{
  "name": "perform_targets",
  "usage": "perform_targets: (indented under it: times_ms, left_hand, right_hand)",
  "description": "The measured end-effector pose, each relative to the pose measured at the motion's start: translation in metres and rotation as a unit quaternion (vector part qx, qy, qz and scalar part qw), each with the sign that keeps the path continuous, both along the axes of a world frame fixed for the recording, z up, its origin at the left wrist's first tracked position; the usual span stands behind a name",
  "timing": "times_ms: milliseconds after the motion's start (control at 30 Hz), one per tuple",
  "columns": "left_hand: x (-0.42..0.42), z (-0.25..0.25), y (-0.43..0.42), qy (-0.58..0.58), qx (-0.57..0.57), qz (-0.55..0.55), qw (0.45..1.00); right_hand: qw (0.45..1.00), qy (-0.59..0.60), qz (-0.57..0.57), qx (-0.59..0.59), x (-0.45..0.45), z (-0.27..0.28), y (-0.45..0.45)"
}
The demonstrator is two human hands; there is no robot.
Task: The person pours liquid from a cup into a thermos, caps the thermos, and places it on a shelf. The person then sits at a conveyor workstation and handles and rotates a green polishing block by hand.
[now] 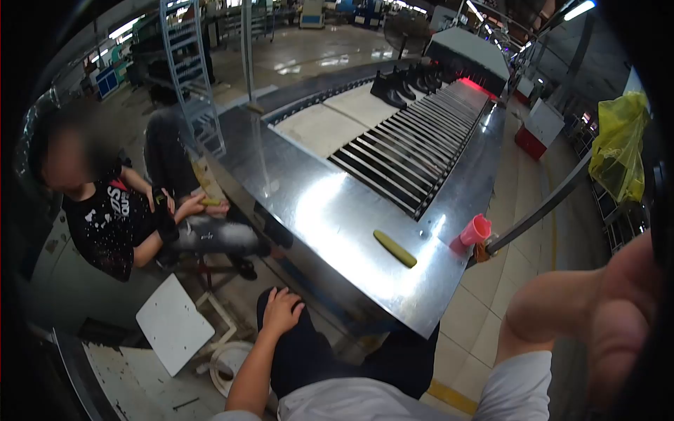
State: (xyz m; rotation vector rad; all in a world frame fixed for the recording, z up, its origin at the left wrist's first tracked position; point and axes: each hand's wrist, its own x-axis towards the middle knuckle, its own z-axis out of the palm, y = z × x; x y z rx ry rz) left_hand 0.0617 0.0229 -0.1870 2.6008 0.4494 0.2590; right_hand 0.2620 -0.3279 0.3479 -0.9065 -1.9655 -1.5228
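Observation:
My left hand (pixel 282 311) lies on my dark-trousered thigh, fingers a little apart, holding nothing. My right hand (pixel 627 302) is raised very near the camera at the right edge; its fingers run out of view, so any hold cannot be seen. In front of me, a long olive-green bar with rounded ends (pixel 394 249) rests flat on the shiny metal table (pixel 330 231), touched by neither hand. Near the table's right corner stands a pink cup (pixel 477 230).
A slatted conveyor (pixel 414 144) runs away from the table, with black shoes (pixel 393 88) alongside it. A seated co-worker (pixel 105 210) at left holds a similar green bar (pixel 210 201) and a dark item. A white stool (pixel 174 324) and yellow bag (pixel 620 144) flank me.

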Motion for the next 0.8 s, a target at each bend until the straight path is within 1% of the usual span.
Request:
perform_targets:
  times_ms: [100,133,167,233,267,300,333,367,400,433,467,500,533,567,633,667,767,800]
  left_hand:
    - [0.004,0.002,-0.006,0.004,-0.014,0.008,1.000]
    - [0.003,0.003,-0.007,0.012,-0.001,0.000,1.000]
    - [0.001,0.008,-0.006,0.016,-0.013,0.000,1.000]
    - [-0.001,0.000,-0.007,0.002,-0.018,0.013,1.000]
    - [-0.001,-0.002,-0.008,0.008,-0.013,0.018,1.000]
    - [-0.002,-0.003,-0.007,0.012,-0.007,0.019,1.000]
    - [-0.004,-0.003,-0.007,0.025,-0.012,0.015,1.000]
    - [-0.003,-0.003,-0.005,0.036,-0.014,0.009,0.999]
    - [-0.003,-0.003,-0.005,0.049,-0.018,0.000,0.999]
    - [-0.004,0.003,-0.006,0.054,0.013,0.050,0.997]
    - [-0.004,0.012,-0.012,0.060,0.041,0.098,0.993]
    - [-0.003,0.018,-0.018,0.067,0.070,0.143,0.985]
    - [0.003,0.015,-0.015,0.098,0.013,0.203,0.974]
    - [0.007,0.014,-0.009,0.122,-0.040,0.242,0.962]
    - [0.018,0.014,0.012,0.165,-0.146,0.314,0.924]
    - [0.022,-0.001,0.024,0.183,-0.145,0.320,0.918]
    - [0.021,0.000,0.043,0.192,-0.213,0.292,0.912]
    - [0.020,0.001,0.045,0.193,-0.211,0.289,0.914]
  right_hand:
    - [1.000,0.021,-0.008,0.014,0.009,-0.002,0.006]
    - [0.999,0.042,-0.017,0.020,0.013,-0.004,0.014]
    - [0.997,0.075,-0.031,0.016,0.018,-0.015,0.025]
    - [0.977,0.187,-0.095,-0.030,0.026,-0.060,0.057]
    - [0.952,0.264,-0.127,-0.090,0.031,-0.095,0.077]
    - [0.912,0.349,-0.145,-0.157,0.032,-0.139,0.093]
    - [0.895,0.360,-0.159,-0.212,0.050,-0.185,0.103]
    - [0.858,0.348,-0.224,-0.305,0.060,-0.222,0.109]
    - [0.818,0.358,-0.296,-0.339,0.075,-0.273,0.109]
    - [0.800,0.373,-0.304,-0.359,0.100,-0.327,0.102]
    - [0.797,0.353,-0.346,-0.347,0.114,-0.369,0.096]
    - [0.768,0.390,-0.379,-0.338,0.127,-0.408,0.082]
    - [0.740,0.427,-0.407,-0.324,0.137,-0.439,0.076]
    - [0.707,0.462,-0.436,-0.311,0.141,-0.456,0.075]
    - [0.685,0.473,-0.457,-0.313,0.135,-0.468,0.081]
    - [0.672,0.479,-0.470,-0.314,0.131,-0.471,0.079]
    - [0.696,0.481,-0.461,-0.266,0.129,-0.484,0.079]
    - [0.703,0.481,-0.457,-0.256,0.128,-0.486,0.079]
